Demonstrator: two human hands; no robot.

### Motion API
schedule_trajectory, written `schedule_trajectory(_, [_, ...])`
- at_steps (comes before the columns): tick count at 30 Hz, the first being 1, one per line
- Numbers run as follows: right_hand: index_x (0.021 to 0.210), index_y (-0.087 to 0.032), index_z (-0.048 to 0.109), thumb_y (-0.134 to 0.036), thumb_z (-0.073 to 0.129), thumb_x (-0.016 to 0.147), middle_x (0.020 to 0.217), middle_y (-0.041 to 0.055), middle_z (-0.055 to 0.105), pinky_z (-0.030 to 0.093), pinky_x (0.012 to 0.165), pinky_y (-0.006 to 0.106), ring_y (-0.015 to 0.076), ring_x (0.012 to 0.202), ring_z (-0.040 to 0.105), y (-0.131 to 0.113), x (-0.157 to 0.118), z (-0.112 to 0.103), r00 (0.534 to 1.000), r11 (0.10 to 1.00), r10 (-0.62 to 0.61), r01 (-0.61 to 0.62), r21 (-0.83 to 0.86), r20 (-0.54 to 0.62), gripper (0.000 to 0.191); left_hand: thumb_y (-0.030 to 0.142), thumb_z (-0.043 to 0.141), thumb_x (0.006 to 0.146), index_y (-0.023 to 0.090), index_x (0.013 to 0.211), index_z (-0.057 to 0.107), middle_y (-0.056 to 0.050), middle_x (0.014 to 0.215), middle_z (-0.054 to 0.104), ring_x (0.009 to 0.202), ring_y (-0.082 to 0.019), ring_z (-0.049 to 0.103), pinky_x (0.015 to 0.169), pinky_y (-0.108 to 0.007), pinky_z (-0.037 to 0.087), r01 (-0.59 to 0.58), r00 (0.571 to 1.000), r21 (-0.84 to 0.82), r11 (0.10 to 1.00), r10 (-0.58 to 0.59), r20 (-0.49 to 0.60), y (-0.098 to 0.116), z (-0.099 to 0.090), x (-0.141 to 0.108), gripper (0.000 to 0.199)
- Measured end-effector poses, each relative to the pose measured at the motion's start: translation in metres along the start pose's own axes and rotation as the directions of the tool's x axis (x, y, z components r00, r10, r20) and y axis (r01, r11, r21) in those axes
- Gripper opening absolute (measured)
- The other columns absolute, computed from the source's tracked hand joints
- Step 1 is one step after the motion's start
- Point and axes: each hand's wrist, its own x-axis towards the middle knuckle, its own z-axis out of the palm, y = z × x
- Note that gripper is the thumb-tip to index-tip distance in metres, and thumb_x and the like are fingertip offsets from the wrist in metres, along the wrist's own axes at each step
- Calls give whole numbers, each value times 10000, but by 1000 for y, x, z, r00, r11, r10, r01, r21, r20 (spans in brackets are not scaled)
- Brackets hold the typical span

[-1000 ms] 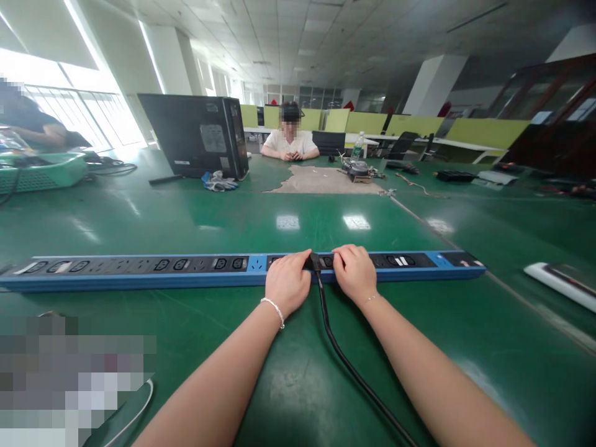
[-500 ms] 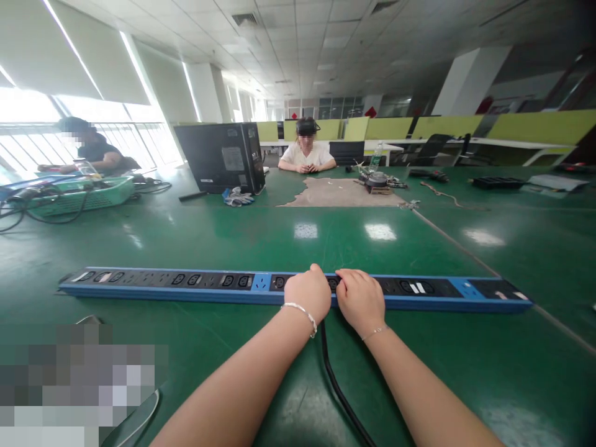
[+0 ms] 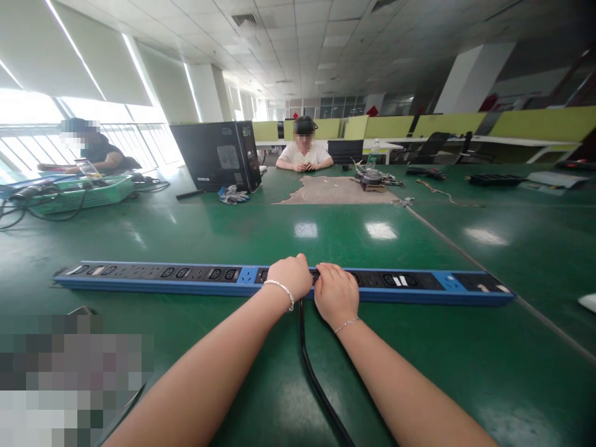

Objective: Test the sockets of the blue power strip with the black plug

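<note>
A long power strip point(image 3: 153, 285), blue-edged with rows of black sockets and a few blue socket sections, lies across the green table. Over its middle my left hand point(image 3: 291, 279) is closed, thumb on top, around the upper end of a black power cord point(image 3: 308, 360); the cord's tip is hidden. Close beside it on the right, my right hand point(image 3: 338, 295) is also closed, fingers curled down at the strip's face. Whatever sits between its fingertips is hidden. From under the hands, the cord runs down over the strip's near edge to the bottom of the view.
Farther back stand a black computer case point(image 3: 212, 155), work gloves point(image 3: 234, 195) and a green basket point(image 3: 88, 194) with cables. A person point(image 3: 305, 152) sits opposite; another person point(image 3: 100, 152) is at the left. A bottle point(image 3: 373, 154) stands beyond a torn patch point(image 3: 335, 190) of tabletop.
My view has shifted slightly, so the strip and both hands appear farther left. Their places relative to each other look the same. A white object now shows at the right edge.
</note>
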Motion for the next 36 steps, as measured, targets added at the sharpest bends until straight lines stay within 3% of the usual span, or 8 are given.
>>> schedule_trajectory(9, [1009,-170,626,-189,411,834,1030,80,660,296,857,333,196,1016,532,-2,3,1,1000,1000,16,-16,16,-1,278,277,385,811,105,961,541,-177,853,664,843,-262,648,698,-341,482,100,994,7,995,-100,-45,1,0,-7,276])
schedule_trajectory(12, [992,-173,627,-193,408,835,1019,77,661,291,855,333,193,991,535,-3,3,0,1000,1000,11,-11,18,-7,271,296,384,820,120,964,536,-150,840,668,819,-258,646,687,-341,479,149,982,-56,987,-155,-107,5,-23,-15,274])
schedule_trajectory(15, [985,-179,629,-193,404,832,1016,64,663,287,854,333,189,974,538,-3,3,0,1000,1000,11,-10,25,-8,273,377,391,832,168,935,536,-87,805,667,787,-228,638,694,-325,470,73,953,-162,984,-117,-279,2,-59,-24,274])
schedule_trajectory(17, [980,-182,634,-193,407,829,1014,59,664,288,850,334,187,971,540,-2,3,0,1000,999,16,-16,31,-10,273,409,407,832,184,974,523,-51,779,658,718,-197,634,697,-316,466,47,937,-239,970,-126,-325,-12,-78,-28,289])
schedule_trajectory(20, [975,-182,641,-195,410,825,1010,62,666,292,846,335,188,969,544,-2,3,0,1000,999,17,-16,37,-13,275,417,376,853,181,1085,460,-20,717,637,546,-144,598,597,-274,464,153,915,-440,885,-294,-275,-55,-89,-27,342])
schedule_trajectory(24, [958,-182,650,-190,410,815,1004,61,668,301,844,338,193,961,548,-2,4,1,1000,999,24,-24,37,-18,279,443,389,829,166,1084,491,-44,732,635,562,-161,587,568,-279,446,374,763,-415,829,-530,-371,-122,-80,-25,390])
schedule_trajectory(29, [947,-181,657,-185,421,798,1000,64,670,308,838,341,199,948,550,-1,5,3,999,999,36,-36,32,-21,279,438,462,763,195,890,604,-38,747,664,724,-196,614,638,-268,430,337,918,-202,920,-368,-145,-142,-51,-35,309])
schedule_trajectory(36, [944,-187,654,-184,419,795,995,50,672,307,835,333,196,950,548,0,5,3,999,999,33,-32,42,-32,278,427,372,808,161,820,604,-40,559,633,584,-194,612,615,-284,419,332,941,-249,910,-338,21,-121,-13,-39,353])
